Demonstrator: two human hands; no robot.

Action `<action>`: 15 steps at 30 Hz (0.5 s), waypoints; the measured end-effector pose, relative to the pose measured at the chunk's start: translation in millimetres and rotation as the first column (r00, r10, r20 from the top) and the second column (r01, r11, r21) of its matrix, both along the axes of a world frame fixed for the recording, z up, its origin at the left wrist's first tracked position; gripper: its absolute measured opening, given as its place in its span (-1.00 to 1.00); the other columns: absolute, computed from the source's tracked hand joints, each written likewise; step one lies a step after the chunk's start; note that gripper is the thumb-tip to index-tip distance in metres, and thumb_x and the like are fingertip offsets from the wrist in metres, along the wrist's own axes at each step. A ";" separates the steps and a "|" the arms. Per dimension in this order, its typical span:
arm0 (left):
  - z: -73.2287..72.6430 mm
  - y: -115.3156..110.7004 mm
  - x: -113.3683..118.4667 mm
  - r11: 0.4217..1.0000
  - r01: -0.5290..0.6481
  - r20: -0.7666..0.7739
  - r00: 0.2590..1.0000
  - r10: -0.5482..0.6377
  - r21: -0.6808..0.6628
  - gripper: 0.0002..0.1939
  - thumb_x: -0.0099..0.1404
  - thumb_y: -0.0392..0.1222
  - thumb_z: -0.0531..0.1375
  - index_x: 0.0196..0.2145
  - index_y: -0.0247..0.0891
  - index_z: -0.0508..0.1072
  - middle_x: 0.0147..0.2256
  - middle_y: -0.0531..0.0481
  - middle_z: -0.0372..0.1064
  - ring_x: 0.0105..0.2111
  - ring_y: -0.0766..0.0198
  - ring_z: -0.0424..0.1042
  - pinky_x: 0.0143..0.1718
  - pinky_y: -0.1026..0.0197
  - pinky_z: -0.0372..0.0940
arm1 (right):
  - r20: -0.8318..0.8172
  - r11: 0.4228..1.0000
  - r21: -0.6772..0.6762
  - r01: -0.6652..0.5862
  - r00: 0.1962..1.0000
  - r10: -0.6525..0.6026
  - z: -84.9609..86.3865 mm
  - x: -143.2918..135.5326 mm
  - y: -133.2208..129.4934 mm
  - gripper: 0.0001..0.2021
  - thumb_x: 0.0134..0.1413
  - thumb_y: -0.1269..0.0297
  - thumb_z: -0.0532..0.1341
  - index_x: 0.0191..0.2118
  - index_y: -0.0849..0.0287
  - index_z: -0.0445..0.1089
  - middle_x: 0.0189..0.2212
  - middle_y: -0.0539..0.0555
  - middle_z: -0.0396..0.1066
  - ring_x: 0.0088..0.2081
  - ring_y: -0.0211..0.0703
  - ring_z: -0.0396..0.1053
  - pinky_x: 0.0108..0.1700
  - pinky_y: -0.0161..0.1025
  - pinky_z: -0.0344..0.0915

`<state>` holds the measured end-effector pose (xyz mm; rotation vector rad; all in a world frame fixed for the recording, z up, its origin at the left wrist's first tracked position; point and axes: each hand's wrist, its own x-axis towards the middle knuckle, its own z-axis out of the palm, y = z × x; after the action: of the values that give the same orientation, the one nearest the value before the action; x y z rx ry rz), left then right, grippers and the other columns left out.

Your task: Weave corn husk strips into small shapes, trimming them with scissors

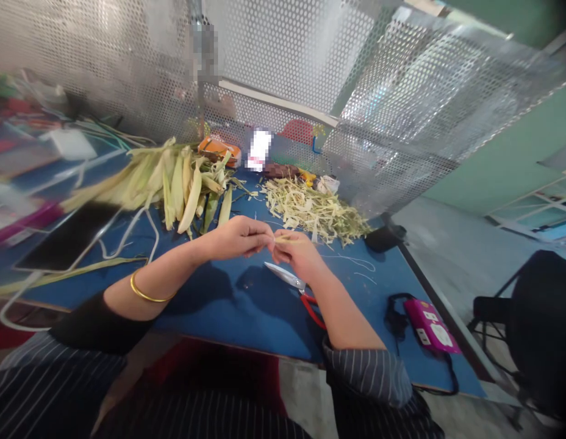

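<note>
My left hand (246,236) and my right hand (296,249) meet fingertip to fingertip above the blue table. Between them is a thin pale-yellow strip (287,241), which looks like a piece of corn husk. The fingers of both hands are closed in a pinch around it, and its ends are partly hidden. Below my right hand lie scissors (287,278) with red handles, partly covered by my forearm. Behind my left hand is a bundle of corn husks (186,189). A heap of shredded husk pieces (310,210) lies beyond my right hand.
White thread (356,261) lies to the right on the blue table (265,323). A phone (70,235) and white cable (152,235) are at left. A magenta packet (432,326) with a black strap sits near the right edge. Perforated metal panels (292,49) stand behind. A black chair (539,317) is at right.
</note>
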<state>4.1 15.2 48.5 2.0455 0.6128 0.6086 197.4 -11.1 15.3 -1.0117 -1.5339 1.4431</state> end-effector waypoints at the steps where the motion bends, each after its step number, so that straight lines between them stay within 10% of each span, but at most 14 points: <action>1: -2.4 0.8 1.8 0.991 -0.131 0.052 0.990 0.131 -0.018 -0.74 0.30 -0.14 0.02 -0.39 -0.28 0.44 -0.61 0.08 0.22 -0.63 0.41 0.21 -0.55 0.35 0.14 | -0.044 0.999 0.015 0.052 0.998 -0.051 -2.8 -4.3 -1.2 -0.80 0.06 0.19 0.16 -0.49 0.16 0.29 -0.72 -0.16 0.03 -0.66 -0.38 -0.02 -0.48 -0.31 0.09; 5: -13.7 2.8 9.4 0.920 -0.391 0.063 0.918 0.392 -0.026 -0.76 0.28 -0.16 0.02 -0.39 -0.26 0.44 -0.59 0.07 0.27 -0.65 0.41 0.25 -0.58 0.34 0.12 | 0.185 0.894 0.375 0.246 0.925 -0.332 -6.8 -18.7 -11.9 -0.80 0.15 0.22 0.08 -0.45 0.15 0.30 -0.66 -0.10 0.11 -0.58 -0.32 0.09 -0.44 -0.31 0.10; 8: -17.9 -0.3 14.2 0.891 -0.425 0.003 0.903 0.430 0.161 -0.76 0.26 -0.21 0.03 -0.45 -0.26 0.45 -0.60 0.07 0.31 -0.59 0.38 0.29 -0.50 0.32 0.13 | 0.377 0.706 0.702 0.089 0.795 -0.475 -4.6 -20.3 -18.9 -0.78 0.20 0.32 0.01 -0.47 0.17 0.25 -0.54 -0.01 0.19 -0.46 -0.26 0.16 -0.36 -0.29 0.09; 12: -23.1 -5.0 19.3 0.847 -0.410 -0.029 0.895 0.445 0.337 -0.76 0.23 -0.27 0.03 -0.51 -0.26 0.44 -0.50 0.00 0.41 -0.45 0.31 0.35 -0.40 0.27 0.15 | 0.558 0.582 0.787 -0.203 0.636 -0.533 -4.7 -16.8 -19.7 -0.79 0.18 0.41 -0.04 -0.44 0.19 0.24 -0.48 0.06 0.23 -0.44 -0.22 0.16 -0.37 -0.25 0.05; 15: -27.5 -3.6 20.3 0.883 -0.443 -0.049 0.889 0.455 0.154 -0.78 0.24 -0.23 0.06 -0.50 -0.26 0.44 -0.53 0.00 0.39 -0.51 0.30 0.37 -0.42 0.25 0.20 | 0.569 0.596 0.780 -0.191 0.612 -0.549 -5.7 -15.3 -17.0 -0.77 0.21 0.39 -0.05 -0.42 0.19 0.27 -0.46 0.07 0.26 -0.43 -0.21 0.19 -0.36 -0.25 0.06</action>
<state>24.3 11.6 21.0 2.0740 1.1439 0.8556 182.1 -28.0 9.6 -1.2094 -2.2501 -0.0809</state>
